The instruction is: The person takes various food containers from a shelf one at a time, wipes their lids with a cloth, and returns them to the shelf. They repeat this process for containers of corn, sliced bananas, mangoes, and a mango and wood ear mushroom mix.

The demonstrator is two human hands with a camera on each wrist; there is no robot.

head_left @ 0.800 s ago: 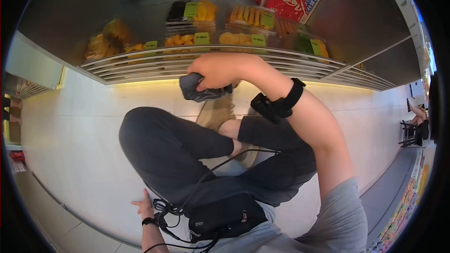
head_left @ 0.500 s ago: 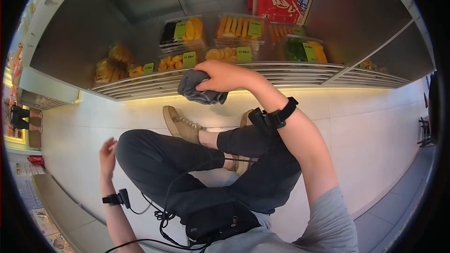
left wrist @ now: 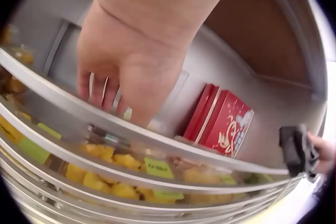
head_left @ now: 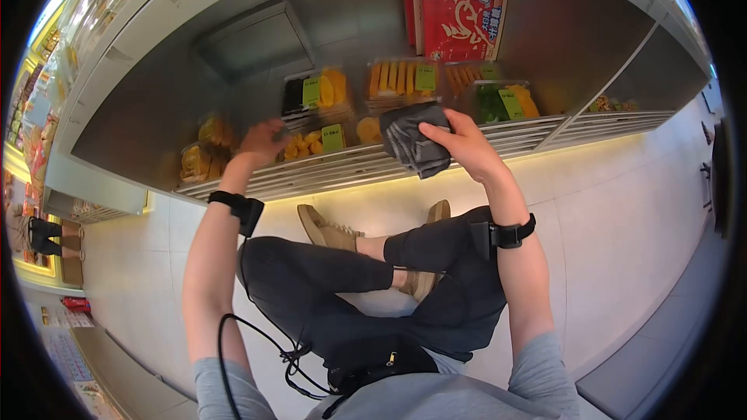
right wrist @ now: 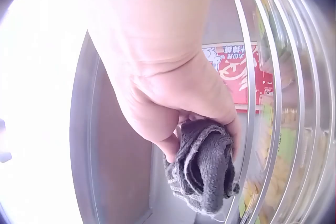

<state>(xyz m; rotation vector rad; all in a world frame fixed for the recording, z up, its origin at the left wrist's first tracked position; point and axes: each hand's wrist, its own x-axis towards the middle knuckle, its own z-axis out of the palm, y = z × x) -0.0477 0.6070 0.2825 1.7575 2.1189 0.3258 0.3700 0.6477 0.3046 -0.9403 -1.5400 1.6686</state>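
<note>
Clock positions: head view, centred on the cloth.

Right hand [head_left: 467, 144]: closed grip on a crumpled dark grey cloth [head_left: 416, 138], thumb on the near face, other fingers mostly hidden behind it. Cloth is fuzzy knit-like fabric, folded, frayed edge in right wrist view; it hangs in front of the shelf rails [head_left: 311, 172] and covers part of the round yellow slices [head_left: 369, 130] at 9.

Left hand [head_left: 263, 142], also 9, farther out: open, fingers extended and slightly apart, reaching past the top rail. Fingertips blurred in head view, cut by the rail in left wrist view; can't tell if they touch a pack.

Clear plastic packs: yellow chunks [head_left: 305, 145] at 9, right by left hand; dark-and-yellow pack [head_left: 313, 93] at 10; yellow sticks [head_left: 401, 78] at 12; green-and-yellow pack [head_left: 506, 101] at 2. Glossy red box [head_left: 461, 15] at 1, flat-faced, upright. Rails are thin, metallic, parallel. Small label print unreadable.
</note>
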